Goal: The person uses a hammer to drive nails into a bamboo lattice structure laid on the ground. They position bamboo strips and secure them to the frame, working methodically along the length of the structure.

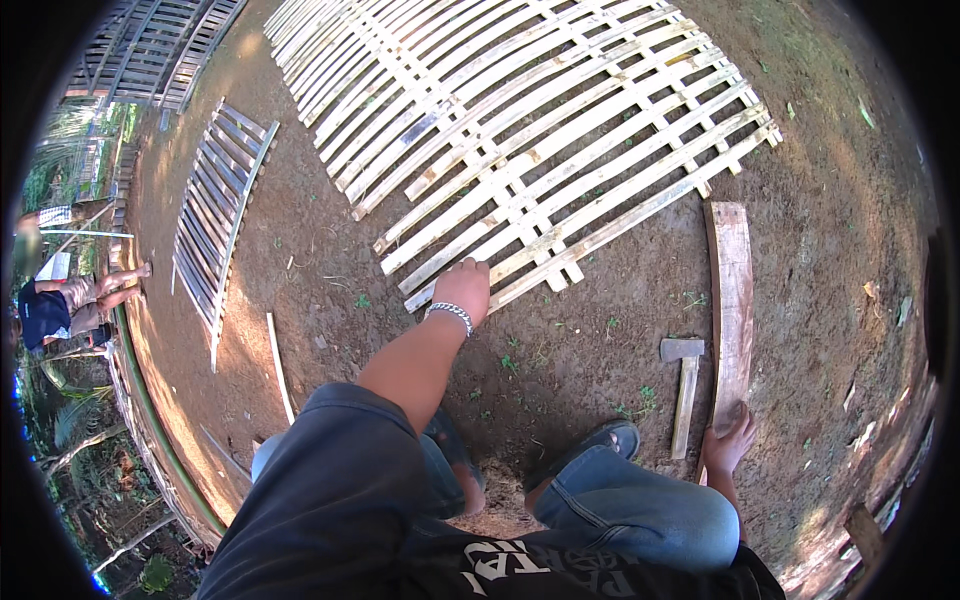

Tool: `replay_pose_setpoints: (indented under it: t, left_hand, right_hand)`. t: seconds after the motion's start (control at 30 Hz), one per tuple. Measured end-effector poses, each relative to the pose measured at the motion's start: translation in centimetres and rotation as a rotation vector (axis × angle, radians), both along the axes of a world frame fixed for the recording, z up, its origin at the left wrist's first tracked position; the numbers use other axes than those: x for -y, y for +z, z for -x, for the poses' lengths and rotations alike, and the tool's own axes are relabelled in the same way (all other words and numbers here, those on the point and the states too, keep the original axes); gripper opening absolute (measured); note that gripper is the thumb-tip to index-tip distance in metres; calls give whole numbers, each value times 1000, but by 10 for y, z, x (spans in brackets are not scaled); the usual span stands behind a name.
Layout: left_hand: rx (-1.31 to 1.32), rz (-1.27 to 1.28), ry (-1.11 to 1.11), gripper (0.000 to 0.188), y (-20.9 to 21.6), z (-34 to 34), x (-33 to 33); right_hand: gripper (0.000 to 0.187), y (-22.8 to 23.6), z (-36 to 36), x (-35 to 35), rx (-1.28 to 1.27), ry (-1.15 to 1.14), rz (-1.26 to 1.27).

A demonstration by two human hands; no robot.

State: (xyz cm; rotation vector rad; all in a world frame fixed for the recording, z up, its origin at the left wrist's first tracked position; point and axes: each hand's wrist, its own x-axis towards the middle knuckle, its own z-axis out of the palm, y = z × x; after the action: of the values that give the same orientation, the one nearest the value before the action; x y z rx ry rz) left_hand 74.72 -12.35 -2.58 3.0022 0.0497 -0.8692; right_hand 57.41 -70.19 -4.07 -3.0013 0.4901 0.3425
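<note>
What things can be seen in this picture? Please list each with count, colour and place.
Large slatted panel: one, pale, ahead
Small slatted panel: one, greyish, left
Dark slatted structure: at least one, dark grey, top left
Plank: one, reddish-brown, right
Hatchet: one, grey head, pale handle, left of plank
Thin strips: at least two, pale or greyish, left
Pole: one, green, left
Plants: many, green, mostly far left
Another person: one, dark top, far left
Bracelet: one, silvery, left wrist
Jeans: one pair, blue, below
Left hand: one, bare, at large panel's near edge
Right hand: one, bare, at plank's near end
</note>
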Motion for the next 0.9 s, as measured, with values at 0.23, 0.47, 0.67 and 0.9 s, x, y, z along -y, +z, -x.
replay_pose_setpoints:
  t: [0.23,0.47,0.67,0.9]
  left_hand:
    - [-60,79,-4,30,28,-8,-7]
    - [-85,140,-66,33,55,-18,-14]
    - [-120,167,-132,37,83,-27,-18]
    - [-118,183,-214,41,113,-32,-23]
  right_hand:
    - [127,5,29,25,-324,-271,-34]
    - [106,-6,51,43,-330,-307,-55]
    - [100,27,75,39,9,-282,-265]
    - [102,52,142,44,-90,-107,-253]
